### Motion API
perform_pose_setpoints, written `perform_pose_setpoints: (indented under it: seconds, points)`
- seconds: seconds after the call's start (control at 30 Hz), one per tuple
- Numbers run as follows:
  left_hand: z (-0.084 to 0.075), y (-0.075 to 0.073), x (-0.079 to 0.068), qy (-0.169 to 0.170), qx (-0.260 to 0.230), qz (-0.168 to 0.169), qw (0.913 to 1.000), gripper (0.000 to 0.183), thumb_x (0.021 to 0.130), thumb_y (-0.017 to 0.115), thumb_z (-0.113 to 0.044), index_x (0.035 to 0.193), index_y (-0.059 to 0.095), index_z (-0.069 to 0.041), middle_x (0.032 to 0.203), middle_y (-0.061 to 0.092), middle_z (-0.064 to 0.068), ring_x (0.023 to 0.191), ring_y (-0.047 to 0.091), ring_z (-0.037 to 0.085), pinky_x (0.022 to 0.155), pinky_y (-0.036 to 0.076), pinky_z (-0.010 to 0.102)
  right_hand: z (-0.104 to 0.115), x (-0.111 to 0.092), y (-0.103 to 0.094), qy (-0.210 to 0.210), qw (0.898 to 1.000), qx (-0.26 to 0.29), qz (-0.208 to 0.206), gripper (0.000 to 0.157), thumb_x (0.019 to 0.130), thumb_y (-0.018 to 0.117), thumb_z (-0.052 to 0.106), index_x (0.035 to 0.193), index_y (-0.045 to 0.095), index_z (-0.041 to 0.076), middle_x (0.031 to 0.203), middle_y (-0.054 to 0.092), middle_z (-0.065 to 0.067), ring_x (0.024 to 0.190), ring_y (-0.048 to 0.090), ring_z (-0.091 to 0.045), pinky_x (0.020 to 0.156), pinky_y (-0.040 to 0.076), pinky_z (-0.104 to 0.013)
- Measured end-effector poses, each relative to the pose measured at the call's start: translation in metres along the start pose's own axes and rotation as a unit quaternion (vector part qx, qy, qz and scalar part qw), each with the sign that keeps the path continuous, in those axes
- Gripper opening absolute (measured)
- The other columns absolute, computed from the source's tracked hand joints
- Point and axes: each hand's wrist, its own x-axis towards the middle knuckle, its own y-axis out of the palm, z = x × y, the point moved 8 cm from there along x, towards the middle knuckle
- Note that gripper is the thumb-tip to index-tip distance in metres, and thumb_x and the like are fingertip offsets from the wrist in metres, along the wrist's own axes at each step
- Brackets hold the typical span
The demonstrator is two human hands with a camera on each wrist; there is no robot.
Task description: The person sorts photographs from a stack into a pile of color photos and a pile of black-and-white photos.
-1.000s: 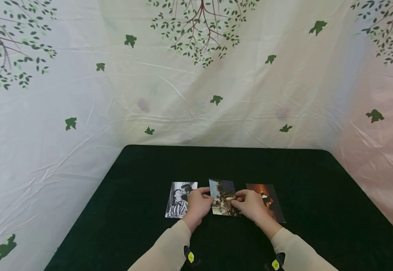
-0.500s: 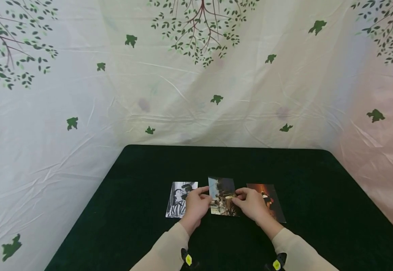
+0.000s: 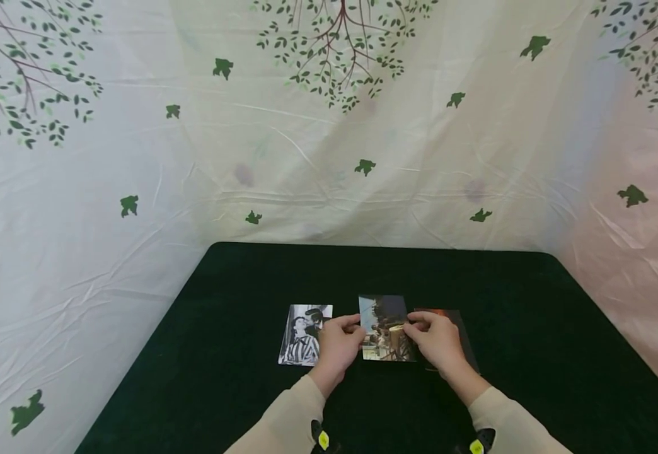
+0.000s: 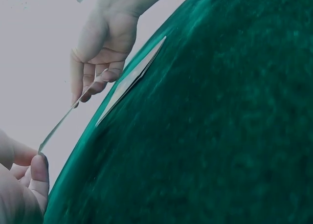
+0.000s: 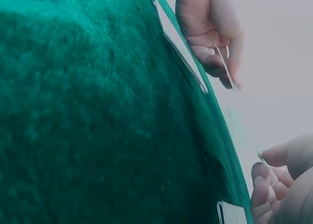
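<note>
A colour photo card [image 3: 382, 328] with sky and figures is held up over the middle of the table between both hands. My left hand [image 3: 340, 343] pinches its left edge between thumb and fingers, while my right hand [image 3: 439, 343] pinches the right edge. Seen from the left wrist, the card [image 4: 61, 123] is nearly edge-on and clear of the cloth. A black-and-white photo card [image 3: 300, 343] lies to the left, its right side partly behind the left hand. Mostly hidden by the right hand is a dark, orange-toned photo card [image 3: 458, 317].
Dark green cloth covers the table [image 3: 283, 271]. In the right wrist view, the flat cards [image 5: 181, 48] at the left show layered edges, like a thin stack. A pale curtain [image 3: 317, 145] printed with leaves and branches hangs behind the table.
Both hands have lifted the middle photo card slightly and shifted it to the right, so the right hand and card now cover more of the orange-toned one.
</note>
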Motion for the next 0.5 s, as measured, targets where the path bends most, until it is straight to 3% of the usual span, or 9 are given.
perform_pose_setpoints:
  seconds: [0.27,0.5]
  points:
    - [-0.006,0.016,-0.005,0.019,-0.006,-0.006,0.9998,0.026,0.087,0.067,-0.006,0.113,0.07,-0.005,0.084,0.063,0.001,0.072,0.06,0.011,0.06,0.054,0.027,-0.009,-0.003,-0.019,0.012,1.0,0.009,-0.027,0.029,0.092,0.066,0.029,0.113,0.069,0.01,0.107,0.065,-0.008,0.086,0.058,-0.02,0.062,0.047,-0.03]
    - [-0.016,0.042,-0.011,0.032,-0.021,-0.001,0.9993,0.023,0.085,0.07,-0.005,0.109,0.072,-0.004,0.077,0.063,-0.002,0.065,0.058,0.009,0.055,0.051,0.025,-0.024,-0.006,-0.044,0.034,0.999,0.001,-0.025,0.036,0.092,0.064,0.035,0.116,0.069,0.009,0.121,0.061,-0.015,0.101,0.055,-0.025,0.07,0.045,-0.034]
